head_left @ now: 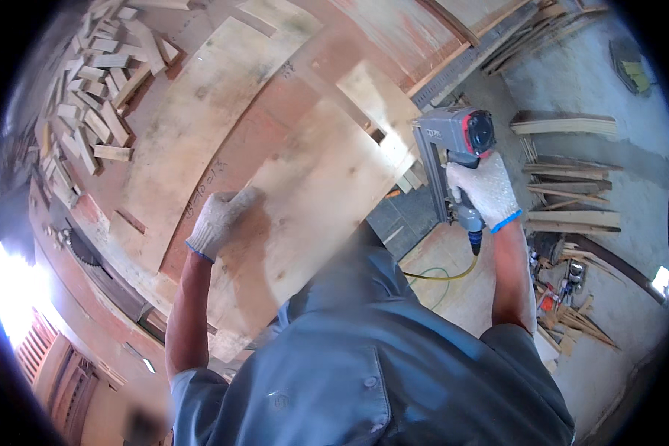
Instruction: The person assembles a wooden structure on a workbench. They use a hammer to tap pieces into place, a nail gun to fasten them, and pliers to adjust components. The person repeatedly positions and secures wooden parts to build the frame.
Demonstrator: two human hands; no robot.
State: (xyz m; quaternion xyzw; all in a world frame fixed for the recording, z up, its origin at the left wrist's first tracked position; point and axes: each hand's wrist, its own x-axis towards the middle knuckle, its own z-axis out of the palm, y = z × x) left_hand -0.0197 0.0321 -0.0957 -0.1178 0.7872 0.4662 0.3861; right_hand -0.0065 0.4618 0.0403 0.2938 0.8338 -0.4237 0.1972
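Note:
My right hand [483, 189], in a white knitted glove with a blue cuff, is closed round the handle of a grey pneumatic nail gun [442, 141]. The tool is upright, held off the right edge of the work surface. A yellow air hose [453, 277] runs from its base. My left hand [223, 219], gloved the same way, is at the left edge of a pale plywood panel [316, 186] in front of me. Its thumb points right over the panel and its other fingers curl at the edge, partly hidden.
Beyond lies another long plywood sheet [201, 119] on the reddish bench [271, 111]. Many short wood offcuts [100, 93] are heaped at far left. A toothed saw blade [78, 249] shows at left. Wood strips [565, 126] and scraps [580, 323] lie on the floor at right.

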